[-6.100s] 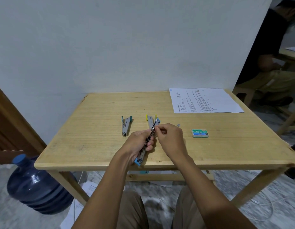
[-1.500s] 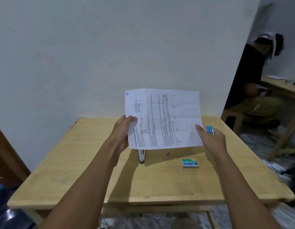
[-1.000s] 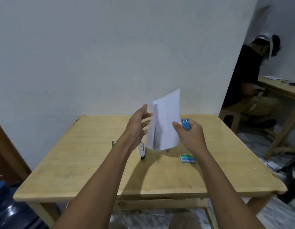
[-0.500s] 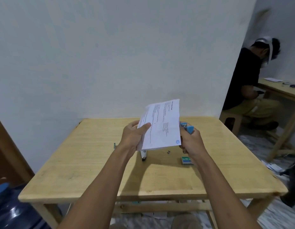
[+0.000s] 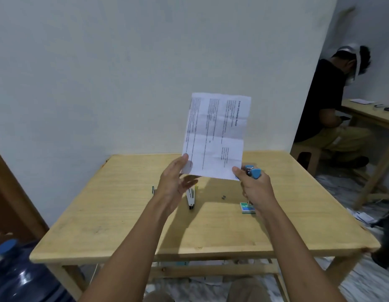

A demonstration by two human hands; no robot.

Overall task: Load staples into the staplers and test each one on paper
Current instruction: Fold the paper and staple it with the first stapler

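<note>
I hold a folded printed paper (image 5: 215, 136) upright above the wooden table (image 5: 123, 214). My right hand (image 5: 255, 190) grips a blue stapler (image 5: 253, 172) and pinches the paper's lower right corner with the thumb. My left hand (image 5: 175, 185) has its fingers apart below the paper, its thumb touching the lower left edge. A white stapler (image 5: 191, 197) lies on the table under the paper. The teal end of another stapler (image 5: 153, 189) shows left of my left wrist; the rest is hidden. A green staple box (image 5: 245, 208) lies partly behind my right wrist. Loose staples (image 5: 223, 197) lie nearby.
A white wall stands right behind the table. A blue water jug (image 5: 19, 275) sits on the floor at the lower left, beside a brown door (image 5: 6, 203). At the right a seated person (image 5: 332, 105) faces a second wooden table (image 5: 374, 118). Papers lie on the floor.
The folded paper has turned from tilted flat to upright. My left hand let go of its grip and opened beneath it. My right hand still holds the blue stapler and the paper's corner.
</note>
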